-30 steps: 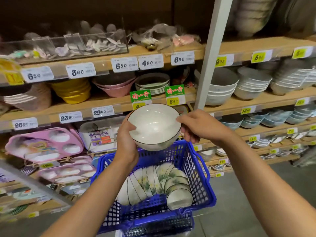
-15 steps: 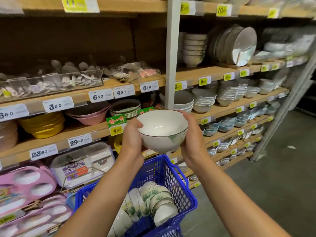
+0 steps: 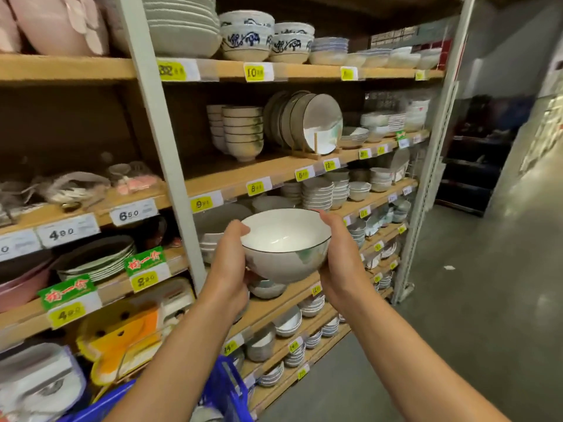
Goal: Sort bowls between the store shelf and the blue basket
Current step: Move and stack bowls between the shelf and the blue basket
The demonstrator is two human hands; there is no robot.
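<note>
A white bowl [image 3: 285, 243] with a thin dark rim and a green mark on its side is held upright in front of the store shelf [image 3: 274, 170]. My left hand [image 3: 230, 263] grips its left side with the thumb at the rim. My right hand [image 3: 338, 257] cups its right side. A stack of similar dark-rimmed bowls [image 3: 242, 132] stands on the shelf above. Only the rim of the blue basket [image 3: 227, 388] shows at the bottom edge, below my left forearm; its contents are mostly out of view.
A grey upright post [image 3: 164, 153] divides the shelf just left of the bowl. Plates in a wooden rack [image 3: 316, 126] stand right of the bowl stack. Lower shelves carry many stacked bowls [image 3: 318, 193]. The grey aisle floor [image 3: 457, 300] runs along the right.
Both hands have lifted the bowl up from over the basket toward the shelf. The view has swung up and right, so the basket has dropped almost out of sight.
</note>
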